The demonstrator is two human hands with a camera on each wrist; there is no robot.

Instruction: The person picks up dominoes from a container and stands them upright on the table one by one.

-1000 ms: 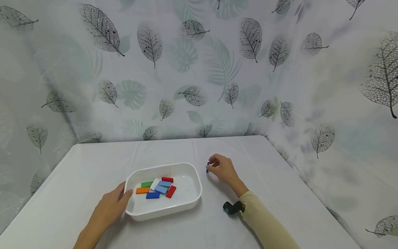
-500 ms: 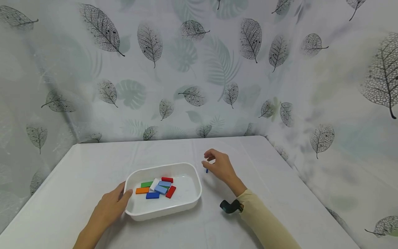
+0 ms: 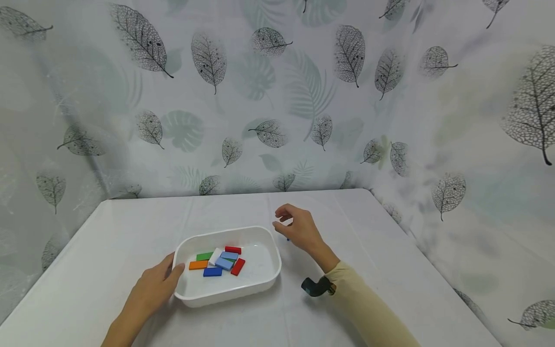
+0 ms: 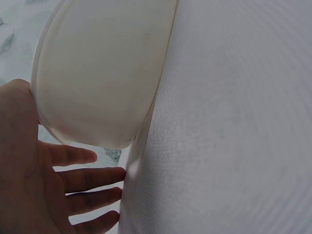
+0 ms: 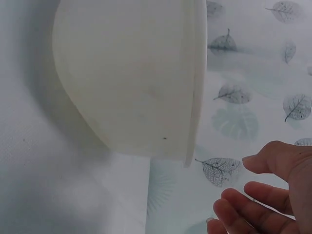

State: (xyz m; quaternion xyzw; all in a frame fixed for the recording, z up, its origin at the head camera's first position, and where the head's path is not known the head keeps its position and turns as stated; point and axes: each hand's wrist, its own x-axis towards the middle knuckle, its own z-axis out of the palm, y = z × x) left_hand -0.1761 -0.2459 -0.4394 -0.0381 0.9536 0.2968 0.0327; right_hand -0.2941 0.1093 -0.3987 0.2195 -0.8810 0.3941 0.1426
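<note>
Thumb over the rim, with fingers spread outside it, the left hand (image 3: 151,288) holds the tray (image 3: 260,262) by its left end; the right hand (image 3: 301,229) holds nothing, its fingers bent and a modest gap between them and the thumb, close by the tray's far right corner; leaf-print cloth (image 3: 243,111) hangs behind the white table (image 3: 108,250), on which the tray sits; the tray looks like smooth, stiff plastic, probably light and apt to slide if nudged, so the rim at either end seems the best hold; a pale sleeve (image 3: 368,306) covers the right forearm, a black device (image 3: 316,287) at its wrist; inside the tray, toward its left half, lie flat blocks in orange, green, white, red and two blues, a few overlapping; they look hard, light and not fragile, easiest to pinch by the long edges, though slick faces could slip; smallest in view is a blue block (image 3: 288,239), apart from the rest, outside the tray just past its right end and mostly hidden by the right hand; how it lies I cannot tell; a thumb-and-fingertip pinch on its sides should suit it.
</note>
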